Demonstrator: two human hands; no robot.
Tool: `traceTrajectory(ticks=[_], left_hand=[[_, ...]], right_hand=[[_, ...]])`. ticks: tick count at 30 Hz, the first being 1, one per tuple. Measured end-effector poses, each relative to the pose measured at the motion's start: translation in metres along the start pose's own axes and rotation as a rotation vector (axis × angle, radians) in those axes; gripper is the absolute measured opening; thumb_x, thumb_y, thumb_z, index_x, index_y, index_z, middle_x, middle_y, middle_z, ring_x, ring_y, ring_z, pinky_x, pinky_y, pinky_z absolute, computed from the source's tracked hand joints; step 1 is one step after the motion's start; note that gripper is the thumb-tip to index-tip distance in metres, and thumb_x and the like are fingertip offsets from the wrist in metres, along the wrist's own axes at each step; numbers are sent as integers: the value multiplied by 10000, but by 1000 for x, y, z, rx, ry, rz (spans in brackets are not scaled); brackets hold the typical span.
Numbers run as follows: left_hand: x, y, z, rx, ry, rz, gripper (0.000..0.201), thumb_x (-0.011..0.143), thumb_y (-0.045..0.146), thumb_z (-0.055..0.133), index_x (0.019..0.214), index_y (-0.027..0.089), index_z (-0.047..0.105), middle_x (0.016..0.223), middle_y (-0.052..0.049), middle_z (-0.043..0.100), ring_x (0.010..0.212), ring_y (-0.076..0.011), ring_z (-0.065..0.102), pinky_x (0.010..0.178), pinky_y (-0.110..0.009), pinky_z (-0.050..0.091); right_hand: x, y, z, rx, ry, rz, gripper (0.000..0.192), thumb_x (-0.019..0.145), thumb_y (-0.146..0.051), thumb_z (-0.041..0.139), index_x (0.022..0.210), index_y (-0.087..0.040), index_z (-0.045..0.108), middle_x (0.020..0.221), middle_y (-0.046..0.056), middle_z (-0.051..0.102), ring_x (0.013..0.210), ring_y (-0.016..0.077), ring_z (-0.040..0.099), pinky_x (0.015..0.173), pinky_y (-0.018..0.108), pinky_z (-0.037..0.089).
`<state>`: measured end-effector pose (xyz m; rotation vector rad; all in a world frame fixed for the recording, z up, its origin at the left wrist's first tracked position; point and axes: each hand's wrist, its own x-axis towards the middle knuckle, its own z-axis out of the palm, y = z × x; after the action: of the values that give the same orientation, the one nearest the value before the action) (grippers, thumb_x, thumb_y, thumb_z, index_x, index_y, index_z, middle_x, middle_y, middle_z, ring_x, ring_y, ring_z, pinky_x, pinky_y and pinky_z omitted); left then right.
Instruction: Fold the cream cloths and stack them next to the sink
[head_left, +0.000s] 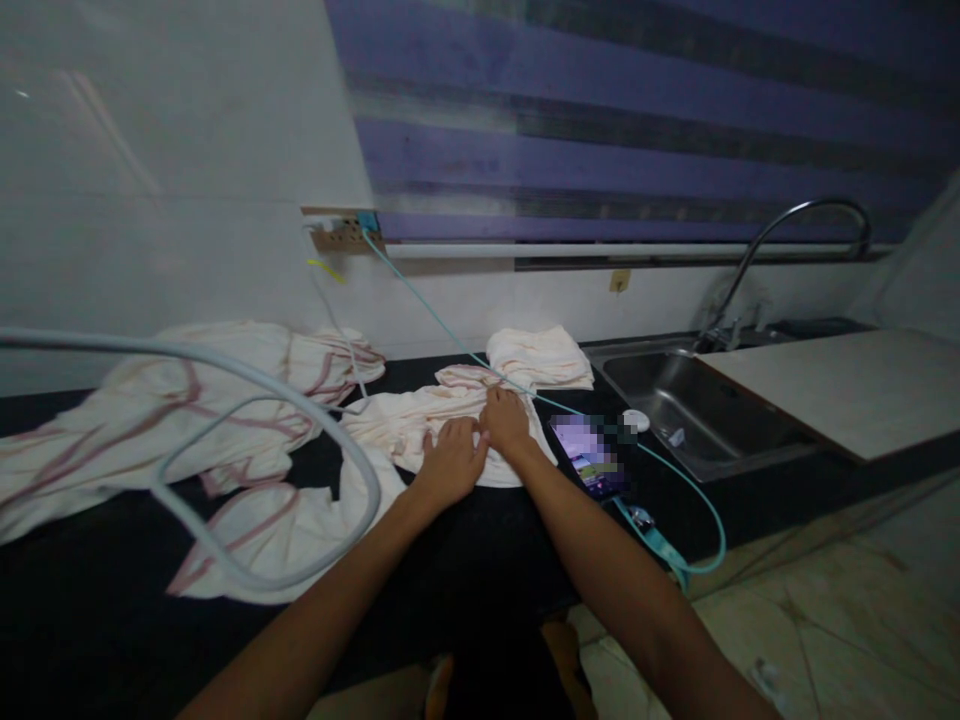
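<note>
Head view looks down on a long black worktop (480,560) running along a pale tiled wall, with a purple striped roller blind (637,120) above and a stainless steel sink (697,410) with a curved chrome tap (795,225) off to the right; a pale board (847,385) lies over part of the sink, and beige floor tiles (840,620) show below the worktop's edge. Both arms reach forward to a cream cloth with faint pink stripes (420,420), which lies crumpled near the middle of the worktop, just in front of the wall. The left hand (450,462) rests palm down on it with the fingers loosely spread and flat, pressing rather than gripping. The right hand (506,420) lies touching the left, fingers curled down onto the cloth's upper edge; whether it pinches a fold I cannot tell. The cloth's long axis runs roughly left to right along the worktop, its far end pointing towards the sink. Behind it sits a folded cream cloth stack (540,358), and a larger rumpled cream and pink sheet (165,410) sprawls to the left. A teal cable (442,320) runs from a wall socket (341,235) across the cloth to a lit phone (589,458) just right of the right forearm. A grey looped cord (277,395) hangs blurred close to the camera.
</note>
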<state>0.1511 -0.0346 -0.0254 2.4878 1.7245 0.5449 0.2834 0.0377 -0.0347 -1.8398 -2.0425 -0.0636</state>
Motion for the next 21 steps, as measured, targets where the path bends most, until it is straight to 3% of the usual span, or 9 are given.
traceTrajectory(ticks=[5,9,13,16,21], left_hand=[[12,-33,-5,58,18,-6,483,1063,408,380,1352,76,579,1429,-213,602,1357,-334,526,1208,-503,376],[14,-50,-11,92,26,-11,453,1059,408,386,1341,149,630,1490,-157,577,1419,-326,472,1175,-500,419],[3,-50,-10,122,9,-24,497,1069,413,362,1437,179,599,1550,-124,545,1479,-306,422,1206,-482,404],[-3,-48,-9,144,10,-99,557,1072,460,346,1501,172,555,1609,-135,491,1501,-322,405,1236,-514,373],[-7,-49,-9,165,-8,-231,659,1058,526,334,1566,138,489,1660,-202,416,1544,-414,342,1202,-675,360]], right_hand=[[-4,-1,-1,10,21,-5,491,1048,-265,445,1493,-72,521,1534,210,564,1405,291,504,1180,408,361],[-5,0,1,14,22,19,488,1070,-308,406,1488,-90,534,1569,202,535,1437,300,475,1189,433,349],[-5,2,3,26,5,22,523,1076,-345,405,1534,-111,497,1624,186,485,1483,309,431,1217,460,310],[-6,3,4,31,-4,13,556,1074,-376,418,1560,-112,476,1644,185,463,1507,323,408,1233,477,289],[-7,3,6,30,-9,-3,593,1084,-398,398,1584,-85,453,1662,201,435,1530,330,387,1241,487,284]])
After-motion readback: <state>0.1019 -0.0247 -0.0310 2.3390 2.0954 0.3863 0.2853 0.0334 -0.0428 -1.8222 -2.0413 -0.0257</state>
